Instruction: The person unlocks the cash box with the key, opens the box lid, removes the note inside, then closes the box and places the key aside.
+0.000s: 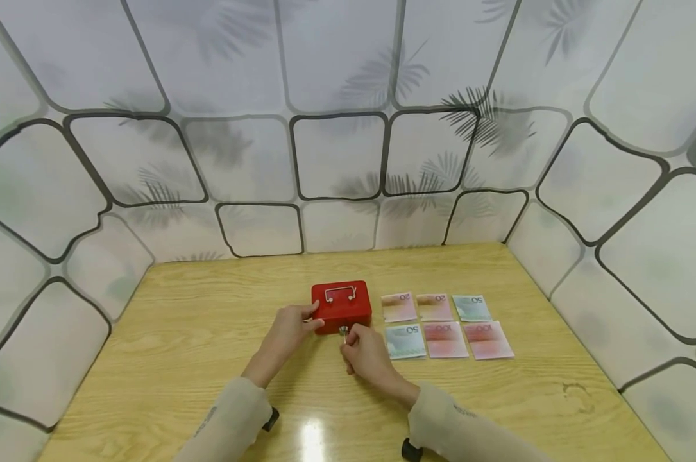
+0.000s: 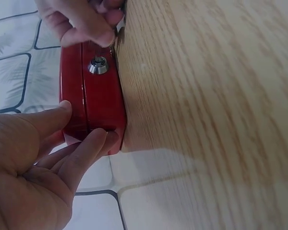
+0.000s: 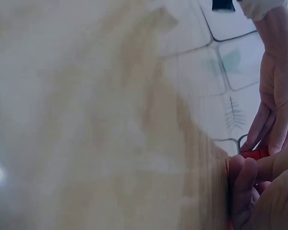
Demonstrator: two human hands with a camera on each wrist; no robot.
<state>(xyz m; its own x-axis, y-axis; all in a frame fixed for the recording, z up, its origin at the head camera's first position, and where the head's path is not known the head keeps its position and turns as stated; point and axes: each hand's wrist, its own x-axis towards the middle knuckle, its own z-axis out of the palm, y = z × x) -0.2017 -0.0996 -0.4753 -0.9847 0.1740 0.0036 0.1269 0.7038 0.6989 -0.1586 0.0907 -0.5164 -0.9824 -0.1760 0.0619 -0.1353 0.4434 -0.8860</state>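
A small red cash box [image 1: 342, 316] with a wire handle [image 1: 340, 294] on its lid stands on the table, its lid down. My left hand [image 1: 292, 328] grips the box's left end, with thumb and fingers bent about the front left corner. A round silver lock [image 2: 98, 65] sits in the front face. My right hand [image 1: 368, 356] pinches a key [image 1: 344, 339] whose shaft is in that lock; the fingers hide the key's head. In the right wrist view, the curled right hand [image 3: 266, 196] covers most of the box.
Several banknotes lie in two rows right of the box: two 20 notes [image 1: 399, 307] and a 50 note [image 1: 471, 308] behind, another 50 note [image 1: 405, 341] and two 100 notes [image 1: 446, 340] in front. Patterned curtain walls [image 1: 342, 160] border the wooden table [image 1: 209, 301].
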